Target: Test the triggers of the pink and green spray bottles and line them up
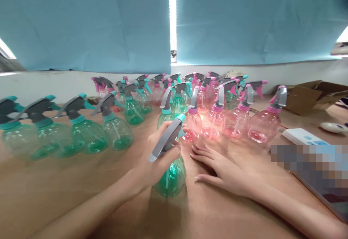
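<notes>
My left hand point(154, 159) is wrapped round the neck of a green spray bottle point(171, 181) with a grey and teal spray head, near the middle of the table. The bottle's neck is hidden by the fingers. My right hand point(214, 166) lies palm down on the wooden table point(119, 210), its fingers spread and holding nothing, just right of that bottle. Pink spray bottles point(263, 125) stand in a row beyond my right hand. Directly behind the held bottle is another green bottle point(166, 114), partly covered by my left hand.
Several green bottles point(89, 135) line the left side. More pink and green bottles point(133, 110) crowd the back. At the right are an open cardboard box point(310, 96), a white box point(304, 136), a white mouse point(334, 127) and a dark, partly pixelated device point(326, 192).
</notes>
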{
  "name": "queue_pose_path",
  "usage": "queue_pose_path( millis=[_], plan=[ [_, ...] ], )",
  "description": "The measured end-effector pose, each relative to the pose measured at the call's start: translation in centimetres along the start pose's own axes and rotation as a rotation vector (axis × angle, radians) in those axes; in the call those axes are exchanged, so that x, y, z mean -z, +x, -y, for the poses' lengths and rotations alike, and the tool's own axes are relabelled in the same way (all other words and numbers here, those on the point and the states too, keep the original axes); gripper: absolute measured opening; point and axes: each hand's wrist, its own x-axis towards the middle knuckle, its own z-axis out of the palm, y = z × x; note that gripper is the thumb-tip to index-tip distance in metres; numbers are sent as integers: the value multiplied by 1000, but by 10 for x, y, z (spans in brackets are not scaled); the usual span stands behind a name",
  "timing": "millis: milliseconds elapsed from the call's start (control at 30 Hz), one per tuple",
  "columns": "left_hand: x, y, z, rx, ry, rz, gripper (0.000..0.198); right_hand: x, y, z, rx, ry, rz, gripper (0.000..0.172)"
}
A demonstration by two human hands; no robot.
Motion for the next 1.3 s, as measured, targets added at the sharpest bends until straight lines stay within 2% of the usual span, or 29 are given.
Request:
queue_pose_path(
  millis=[500, 900, 1300],
  plan=[
    [0, -2, 1, -1, 37, -18, 9, -3, -2, -4, 21, 25, -39, 64],
    [1, -3, 2, 26, 52, -18, 8, -1, -2, -1, -4, 32, -19, 64],
    [1, -2, 1, -10, 51, -23, 6, 0, -1, -1, -1, 14, 9, 68]
  ],
)
